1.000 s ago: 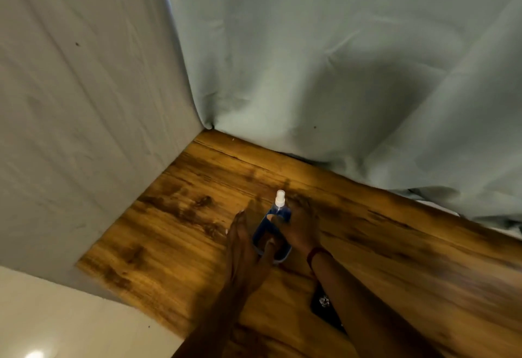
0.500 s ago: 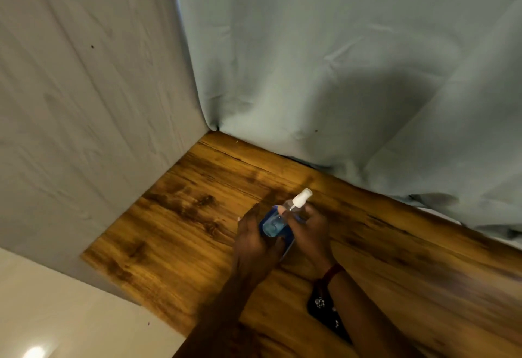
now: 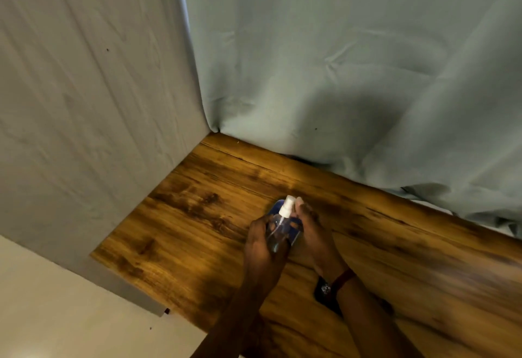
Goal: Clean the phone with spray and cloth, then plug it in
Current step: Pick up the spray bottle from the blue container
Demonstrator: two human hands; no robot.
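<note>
Your left hand (image 3: 261,247) grips the spray bottle (image 3: 278,229), your right hand (image 3: 316,236) holds the blue cloth (image 3: 294,235) just behind it, and the phone (image 3: 322,298) lies at five o'clock under your right wrist.

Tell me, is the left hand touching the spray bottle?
Touching. The head view shows the left hand with fingers wrapped round the spray bottle, on its clear body.

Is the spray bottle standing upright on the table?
No, the left hand grips the spray bottle, tilted, right hand at its nozzle.
</note>
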